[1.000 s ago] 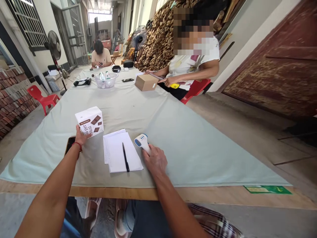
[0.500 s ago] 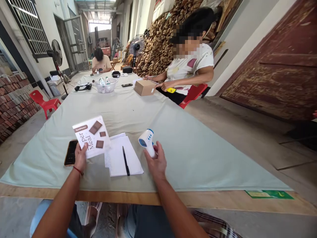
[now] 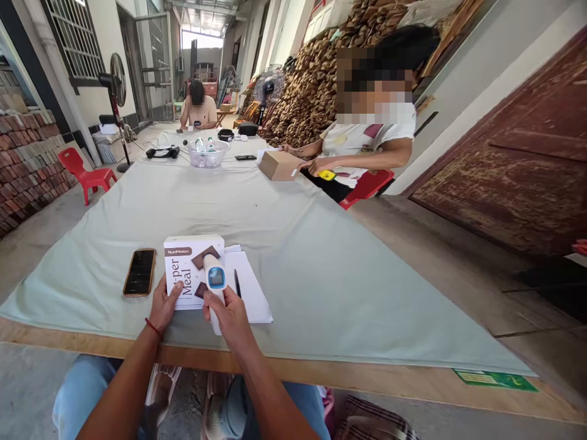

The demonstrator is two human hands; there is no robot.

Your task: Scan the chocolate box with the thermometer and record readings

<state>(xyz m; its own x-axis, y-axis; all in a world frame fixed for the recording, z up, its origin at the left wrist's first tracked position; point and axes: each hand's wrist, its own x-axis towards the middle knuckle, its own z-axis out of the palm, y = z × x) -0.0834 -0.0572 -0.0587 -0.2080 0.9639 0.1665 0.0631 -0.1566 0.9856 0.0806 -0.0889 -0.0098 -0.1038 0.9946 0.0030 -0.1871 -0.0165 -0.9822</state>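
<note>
My left hand (image 3: 165,302) grips the lower left edge of a white box (image 3: 188,293) printed "NutriMotion" and "Meal" with brown squares. My right hand (image 3: 232,315) is wrapped round the handle of a white and blue infrared thermometer (image 3: 215,278). The thermometer's head is in front of the box, its small screen facing me; whether the two touch I cannot tell. White paper sheets (image 3: 252,293) lie to the right, partly covered by the box and my right hand. A black pen (image 3: 237,283) rests on them. Left of the box lies a phone (image 3: 140,272).
A cloth-covered table (image 3: 330,293) stretches ahead. Farther along stand a clear plastic bowl (image 3: 208,156) with bottles and a cardboard box (image 3: 279,165). At the right, a seated person (image 3: 367,140) holds a yellow tape measure (image 3: 327,175). Another person (image 3: 199,113) sits at the far end.
The thermometer in my right hand has moved left, in front of the white box. The box in my left hand has turned upright and shifted right over the papers, uncovering the phone.
</note>
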